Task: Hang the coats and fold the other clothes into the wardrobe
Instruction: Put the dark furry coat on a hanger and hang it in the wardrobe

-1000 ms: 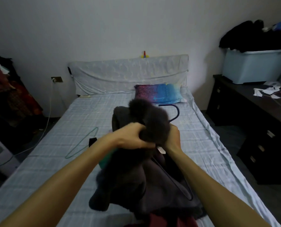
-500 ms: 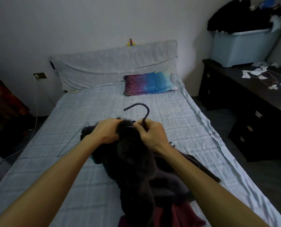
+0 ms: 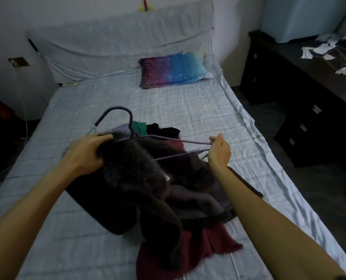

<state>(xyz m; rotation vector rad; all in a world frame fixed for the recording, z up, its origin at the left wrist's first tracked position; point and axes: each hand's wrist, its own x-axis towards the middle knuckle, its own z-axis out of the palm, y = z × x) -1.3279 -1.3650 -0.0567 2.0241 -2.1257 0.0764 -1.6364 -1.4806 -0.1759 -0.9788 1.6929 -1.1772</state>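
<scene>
The step in hand is judged to be the fitting of a coat onto a hanger, ahead of any hanging. The dark coat [image 3: 131, 178], with its furry collar, is spread on the near middle of the bed [image 3: 198, 110] and is partly laid over a maroon garment [image 3: 212, 243]. The collar is gripped by the left hand [image 3: 85, 152], whose fingers are curled into the fur. The thin hanger [image 3: 168, 139] is held just above the coat with its hook raised toward the far side, and its right tip is pinched between thumb and fingers by the right hand [image 3: 218, 150]. The left arm of the hanger seems to be tucked under the collar, though that end is hidden by fur and hand, so it cannot be told for certain. The right arm of the hanger is seen bare, outside the coat. Only 1 shoulder at most is therefore judged to be seated. For the next move, the right shoulder of the coat has to be drawn over that bare arm, which calls for the tip to be freed while the collar is steadied. A green garment [image 3: 139, 126] and a black garment [image 3: 162, 130] are left just beyond the hanger, and these 2 are yet to be folded. The wardrobe is not seen.
</scene>
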